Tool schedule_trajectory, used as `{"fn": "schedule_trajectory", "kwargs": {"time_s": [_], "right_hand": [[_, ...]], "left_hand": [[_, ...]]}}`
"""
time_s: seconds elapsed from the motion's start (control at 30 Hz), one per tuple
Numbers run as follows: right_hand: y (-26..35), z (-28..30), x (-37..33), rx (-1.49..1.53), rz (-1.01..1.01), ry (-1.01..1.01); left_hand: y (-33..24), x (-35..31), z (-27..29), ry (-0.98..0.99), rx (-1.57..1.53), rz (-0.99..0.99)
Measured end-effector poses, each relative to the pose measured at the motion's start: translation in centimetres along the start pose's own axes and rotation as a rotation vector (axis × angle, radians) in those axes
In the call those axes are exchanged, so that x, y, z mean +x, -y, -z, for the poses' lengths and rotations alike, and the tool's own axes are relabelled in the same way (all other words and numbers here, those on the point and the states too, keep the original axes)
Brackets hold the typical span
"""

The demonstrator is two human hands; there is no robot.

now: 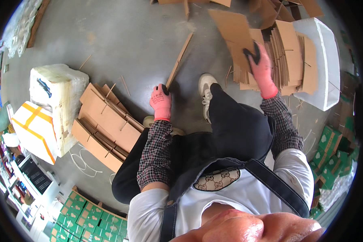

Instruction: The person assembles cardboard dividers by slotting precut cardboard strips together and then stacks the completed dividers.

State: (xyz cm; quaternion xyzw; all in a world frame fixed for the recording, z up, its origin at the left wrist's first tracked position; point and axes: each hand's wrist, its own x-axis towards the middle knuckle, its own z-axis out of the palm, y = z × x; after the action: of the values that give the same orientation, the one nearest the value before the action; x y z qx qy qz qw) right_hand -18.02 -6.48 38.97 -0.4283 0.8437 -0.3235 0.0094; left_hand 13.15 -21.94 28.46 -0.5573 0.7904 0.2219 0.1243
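Pink-gloved left hand [161, 104], head view: back carries dark print [160, 97], too small to read; grip closed on the near end of a narrow cardboard strip [180, 58]. Pink-gloved right hand [264, 72]: grip clasps the right edge of a brown cardboard sheet [232, 34], which extends forward-left, by a cardboard stack [292, 60]. Heart-printed green boxes [72, 209], lower left.

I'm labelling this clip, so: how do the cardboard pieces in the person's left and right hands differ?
The left piece shows as a narrow strip, perhaps edge-on; the right piece shows a broad face.
In the picture, the left piece slants up rightward, the right piece up leftward.
Shared: both are brown cardboard, held in gloved hands, the left hand and right hand.
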Motion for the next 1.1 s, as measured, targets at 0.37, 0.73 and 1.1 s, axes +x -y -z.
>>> {"fn": "schedule_trajectory", "kwargs": {"time_s": [0.37, 0.73, 1.1], "right_hand": [[8.6, -11.3, 0.4, -0.237, 0.406, 0.499], [10.6, -14.0, 0.7, -0.388, 0.583, 0.744], [12.7, -18.1, 1.6, -0.343, 0.636, 0.808]], "left_hand": [[-7.1, 8.7, -4.1, 0.035, -0.078, -0.117], [-5.2, 4.2, -2.2, 0.137, -0.089, -0.007], [-3.9, 3.2, -3.5, -0.034, -0.134, -0.034]]}}
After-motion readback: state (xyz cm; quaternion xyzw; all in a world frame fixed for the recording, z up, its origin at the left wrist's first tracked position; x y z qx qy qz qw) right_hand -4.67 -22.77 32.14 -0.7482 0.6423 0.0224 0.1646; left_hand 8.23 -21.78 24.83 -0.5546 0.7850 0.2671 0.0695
